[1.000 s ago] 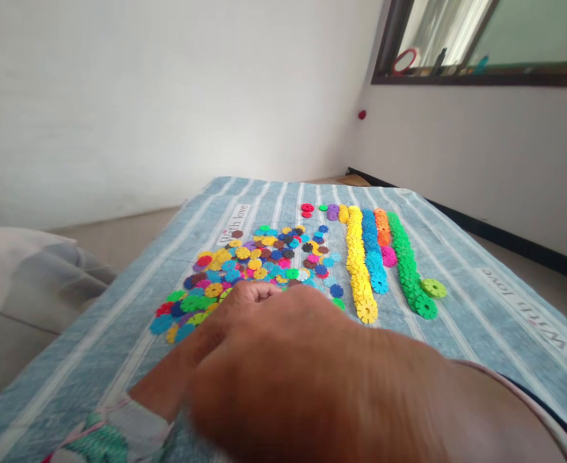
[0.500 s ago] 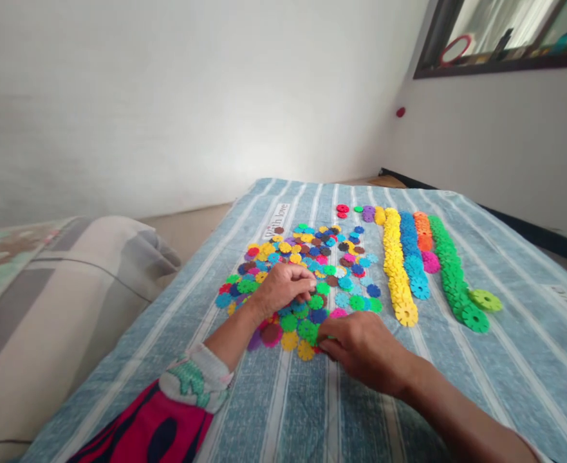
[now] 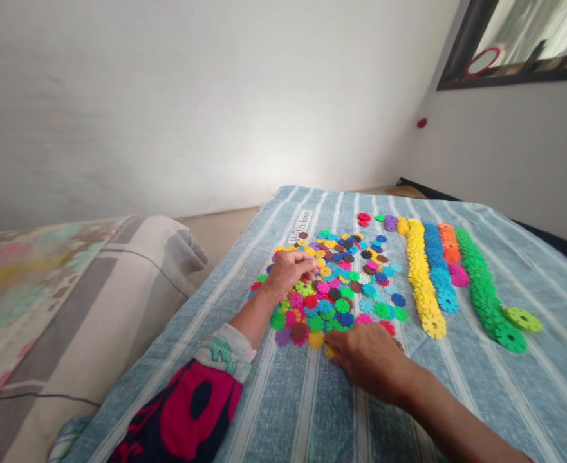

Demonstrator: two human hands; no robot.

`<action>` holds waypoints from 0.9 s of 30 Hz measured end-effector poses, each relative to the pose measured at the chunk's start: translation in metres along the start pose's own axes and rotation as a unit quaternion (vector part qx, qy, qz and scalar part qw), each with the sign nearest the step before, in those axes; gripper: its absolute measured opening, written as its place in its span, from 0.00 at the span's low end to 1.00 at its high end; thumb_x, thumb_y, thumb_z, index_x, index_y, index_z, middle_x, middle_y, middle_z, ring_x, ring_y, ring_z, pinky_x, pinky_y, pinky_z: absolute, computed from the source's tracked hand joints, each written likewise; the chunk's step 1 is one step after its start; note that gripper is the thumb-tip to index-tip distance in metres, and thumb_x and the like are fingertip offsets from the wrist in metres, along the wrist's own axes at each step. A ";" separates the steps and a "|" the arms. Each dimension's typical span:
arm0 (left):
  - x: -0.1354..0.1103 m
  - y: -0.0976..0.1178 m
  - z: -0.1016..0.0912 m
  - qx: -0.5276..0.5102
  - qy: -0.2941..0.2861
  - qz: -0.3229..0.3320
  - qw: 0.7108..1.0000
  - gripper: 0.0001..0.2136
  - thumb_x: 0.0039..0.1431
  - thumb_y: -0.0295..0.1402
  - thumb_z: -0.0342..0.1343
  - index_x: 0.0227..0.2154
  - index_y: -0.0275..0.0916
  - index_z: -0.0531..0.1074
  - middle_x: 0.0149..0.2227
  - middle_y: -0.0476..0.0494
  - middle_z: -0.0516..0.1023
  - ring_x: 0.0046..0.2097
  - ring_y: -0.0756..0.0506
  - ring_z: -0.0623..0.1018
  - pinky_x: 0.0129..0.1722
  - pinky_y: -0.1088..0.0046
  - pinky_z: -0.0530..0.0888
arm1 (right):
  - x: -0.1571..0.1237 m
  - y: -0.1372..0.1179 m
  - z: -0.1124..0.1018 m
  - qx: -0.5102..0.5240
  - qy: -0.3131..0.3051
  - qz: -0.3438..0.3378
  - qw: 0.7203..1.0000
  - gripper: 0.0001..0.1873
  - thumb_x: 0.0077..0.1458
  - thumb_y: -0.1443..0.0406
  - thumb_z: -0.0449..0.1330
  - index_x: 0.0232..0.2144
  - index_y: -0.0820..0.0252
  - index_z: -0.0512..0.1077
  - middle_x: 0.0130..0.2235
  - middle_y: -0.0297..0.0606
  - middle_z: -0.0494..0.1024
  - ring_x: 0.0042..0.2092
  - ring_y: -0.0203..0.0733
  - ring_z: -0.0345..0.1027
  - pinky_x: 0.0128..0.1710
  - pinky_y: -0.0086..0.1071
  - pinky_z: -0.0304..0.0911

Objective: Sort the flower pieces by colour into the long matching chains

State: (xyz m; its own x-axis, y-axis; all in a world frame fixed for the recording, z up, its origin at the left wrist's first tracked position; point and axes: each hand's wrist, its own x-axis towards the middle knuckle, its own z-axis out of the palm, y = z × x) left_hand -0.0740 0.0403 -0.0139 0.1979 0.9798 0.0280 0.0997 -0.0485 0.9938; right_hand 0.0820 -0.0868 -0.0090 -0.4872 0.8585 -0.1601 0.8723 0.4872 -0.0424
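A dense pile of small multicoloured plastic snowflake discs [image 3: 334, 289] lies on a blue striped cloth [image 3: 519, 399]. My left hand [image 3: 288, 274] rests on the pile's left side, fingers curled down among the discs; whether it holds one is hidden. My right hand [image 3: 367, 360] lies at the pile's near edge, its fingertips beside a yellow disc [image 3: 330, 350]. To the right run sorted rows: yellow discs [image 3: 421, 276], blue discs [image 3: 435, 263], orange discs [image 3: 448, 243] and green discs [image 3: 479, 289].
A grey and beige cushion [image 3: 94, 308] lies along the cloth's left side. A white wall [image 3: 167, 109] stands behind the cloth, and a dark-framed window [image 3: 515, 45] sits high on the right wall. Beige floor [image 3: 225, 235] shows beyond the cloth.
The view has swung left, so everything sits further right. My left hand has shifted toward the far side of the pile, and my right hand has drawn back to its near edge.
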 end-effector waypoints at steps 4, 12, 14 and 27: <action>0.004 -0.006 -0.008 -0.028 0.037 -0.009 0.999 0.06 0.45 0.31 0.61 0.23 0.32 0.74 0.21 0.46 0.76 0.20 0.53 0.73 0.20 0.80 0.68 | 0.000 0.002 0.003 0.010 0.003 0.025 1.000 0.06 0.58 0.63 0.55 0.35 0.55 0.72 0.30 0.39 0.78 0.32 0.45 0.73 0.24 0.30 0.47; 0.011 -0.017 -0.014 -0.095 0.089 -0.019 0.991 0.08 0.43 0.33 0.63 0.25 0.32 0.74 0.21 0.46 0.76 0.19 0.53 0.72 0.19 0.79 0.69 | 0.002 0.002 0.003 0.116 0.062 0.082 0.988 0.05 0.53 0.67 0.57 0.26 0.57 0.72 0.25 0.32 0.76 0.29 0.36 0.68 0.25 0.29 0.43; 0.011 -0.018 -0.014 -0.096 0.088 -0.020 0.991 0.08 0.43 0.33 0.63 0.24 0.32 0.74 0.21 0.47 0.76 0.19 0.54 0.72 0.19 0.79 0.68 | 0.005 -0.003 -0.001 0.140 0.058 0.083 0.985 0.06 0.53 0.67 0.58 0.25 0.57 0.73 0.25 0.32 0.76 0.28 0.35 0.67 0.25 0.28 0.44; 0.009 -0.017 -0.012 -0.085 0.074 -0.019 0.993 0.07 0.44 0.32 0.61 0.24 0.33 0.74 0.21 0.47 0.76 0.19 0.54 0.72 0.18 0.80 0.66 | 0.016 -0.015 0.002 0.035 0.023 0.098 0.994 0.11 0.58 0.58 0.55 0.34 0.57 0.75 0.33 0.43 0.80 0.35 0.47 0.74 0.30 0.32 0.58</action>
State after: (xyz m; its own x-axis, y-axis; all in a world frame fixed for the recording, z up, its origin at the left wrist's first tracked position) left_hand -0.0853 0.0526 -0.0294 0.0498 0.9987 -0.0064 -0.0638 0.0096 0.9979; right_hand 0.0611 -0.0811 -0.0130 -0.3067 0.9433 -0.1271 0.9509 0.2979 -0.0835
